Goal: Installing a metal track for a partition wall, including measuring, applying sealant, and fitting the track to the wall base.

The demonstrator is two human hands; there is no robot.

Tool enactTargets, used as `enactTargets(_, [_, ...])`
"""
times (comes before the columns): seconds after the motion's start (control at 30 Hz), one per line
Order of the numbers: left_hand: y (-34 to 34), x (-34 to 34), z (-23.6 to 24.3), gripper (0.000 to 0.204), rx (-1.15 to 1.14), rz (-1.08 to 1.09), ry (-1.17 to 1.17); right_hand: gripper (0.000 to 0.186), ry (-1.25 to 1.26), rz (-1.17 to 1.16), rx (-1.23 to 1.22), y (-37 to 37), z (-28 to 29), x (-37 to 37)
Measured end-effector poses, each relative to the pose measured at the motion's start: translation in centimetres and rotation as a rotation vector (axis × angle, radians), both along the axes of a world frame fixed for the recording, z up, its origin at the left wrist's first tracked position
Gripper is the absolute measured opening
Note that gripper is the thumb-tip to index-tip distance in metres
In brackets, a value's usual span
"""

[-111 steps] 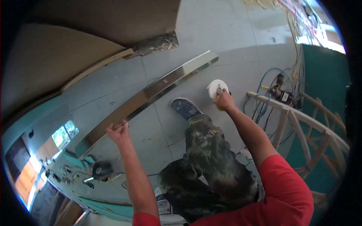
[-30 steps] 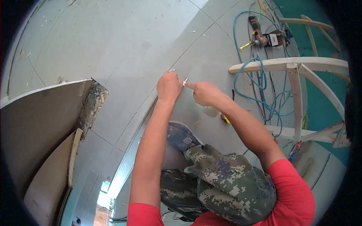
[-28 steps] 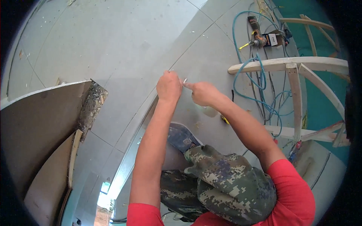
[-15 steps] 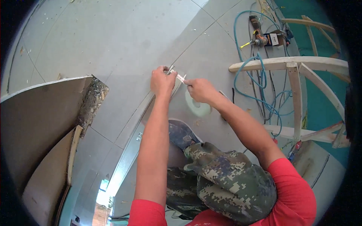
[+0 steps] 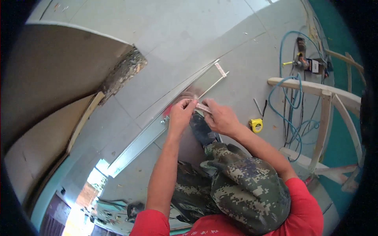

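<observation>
A long, shiny metal panel point(image 5: 141, 145) lies slantwise on the floor, with white tape strips point(image 5: 220, 70) along its far end. Over it my left hand point(image 5: 183, 114) is closed, pinching a white tape strip point(image 5: 202, 107) between thumb and fingers. My right hand point(image 5: 220, 118) grips the same strip a little to the right, fingers curled. Below my hands is my dark shoe point(image 5: 202, 129). A yellow tape measure point(image 5: 256, 125) lies to the right, near a thin grey stick point(image 5: 257, 106).
Curved brown boards point(image 5: 59, 74) stand at left beside a rough cut-out point(image 5: 122, 70) in the floor. At right are wooden curved frames point(image 5: 326, 126), tangled blue hose point(image 5: 295, 102), cables, and a drill point(image 5: 302, 55) near the green wall point(image 5: 330, 27).
Both hands have moved lower and nearer me along the panel. The strips at the panel's far end are now uncovered. The view has swung, so the tape measure shows fully.
</observation>
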State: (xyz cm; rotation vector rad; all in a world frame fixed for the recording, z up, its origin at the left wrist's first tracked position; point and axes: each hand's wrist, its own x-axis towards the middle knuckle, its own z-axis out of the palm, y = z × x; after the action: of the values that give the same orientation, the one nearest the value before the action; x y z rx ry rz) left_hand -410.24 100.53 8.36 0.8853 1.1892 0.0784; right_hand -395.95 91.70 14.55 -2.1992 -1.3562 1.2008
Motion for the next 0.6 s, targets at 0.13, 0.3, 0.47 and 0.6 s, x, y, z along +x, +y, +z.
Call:
enactTargets(0.13, [0.6, -1.5, 0.3, 0.02, 0.09, -0.016, -0.049, 0.033, 0.009, -0.047, 0.071, 0.1, 0.1, -1.2])
enactTargets(0.3, [2.2, 0.1, -1.4, 0.023, 0.644, -0.116, 0.114, 0.026, -0.049, 0.017, 0.037, -0.3, -0.4, -0.2])
enactTargets(0.47, [3.6, 1.9, -3.4, 0.029, 0.819, -0.342, 0.191, 0.023, -0.128, 0.166, -0.25, 1.9, -3.0, 0.7])
enactTargets(0.6, [3.3, 2.0, -4.0, 0.027, 0.839, -0.391, 0.167, 0.025, -0.13, 0.213, -0.283, 1.9, -4.1, 0.9])
